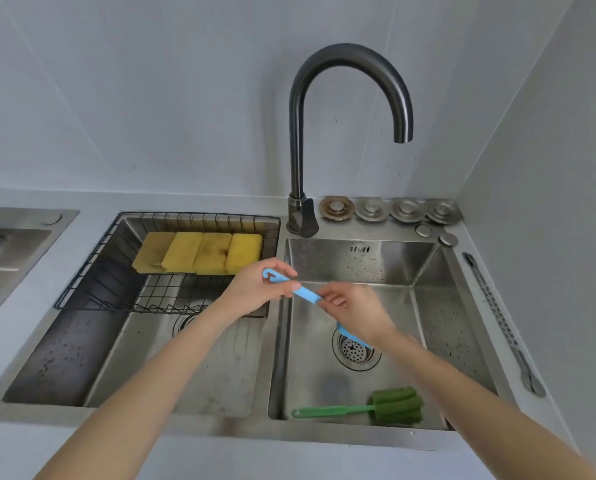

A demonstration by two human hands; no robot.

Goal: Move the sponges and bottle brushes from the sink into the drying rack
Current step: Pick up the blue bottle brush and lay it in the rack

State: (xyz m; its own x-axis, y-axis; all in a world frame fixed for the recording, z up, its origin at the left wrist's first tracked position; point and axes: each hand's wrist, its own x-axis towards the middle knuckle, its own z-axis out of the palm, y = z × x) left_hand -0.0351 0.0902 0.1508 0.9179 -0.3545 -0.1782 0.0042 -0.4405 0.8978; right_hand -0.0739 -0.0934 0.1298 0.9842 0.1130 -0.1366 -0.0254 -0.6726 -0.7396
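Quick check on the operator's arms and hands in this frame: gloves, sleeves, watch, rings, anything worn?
Nothing worn that shows. Left hand and right hand are both bare, with no gloves, rings or watch visible. Both forearms are bare down to the frame edge, no sleeve in view. Fingernails look short and unpainted.

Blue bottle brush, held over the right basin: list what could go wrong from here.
1. Both the left hand and right hand pinch the thin handle of the blue bottle brush; a slip would likely drop it back into the right basin.
2. Four yellow sponges fill the back of the drying rack, so the brush may snag there.
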